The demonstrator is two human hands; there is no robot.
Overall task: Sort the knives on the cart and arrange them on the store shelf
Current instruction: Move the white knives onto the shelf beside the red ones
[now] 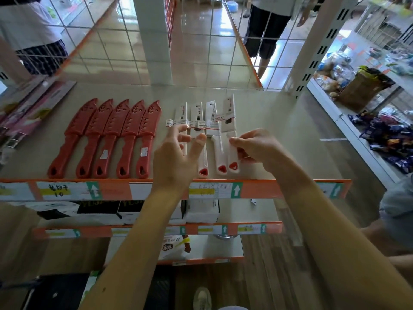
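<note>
Near done, seemingly: red knives (116, 135), white knives (196, 113) rowed on shelf (279, 135), R hand (257, 146) pinching rightmost white (230, 128), L hand (176, 153) loose, empty.

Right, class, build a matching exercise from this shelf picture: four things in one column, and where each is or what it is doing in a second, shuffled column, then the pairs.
Column one
1. red knives
2. white knives
3. cardboard box
4. right hand

Column two
A. far right, off the knife shelf
B. pinches the rightmost white knife
C. in a row, left part of the knife shelf
D. side by side, middle of the knife shelf

Pairs: 1-C, 2-D, 3-A, 4-B
</note>
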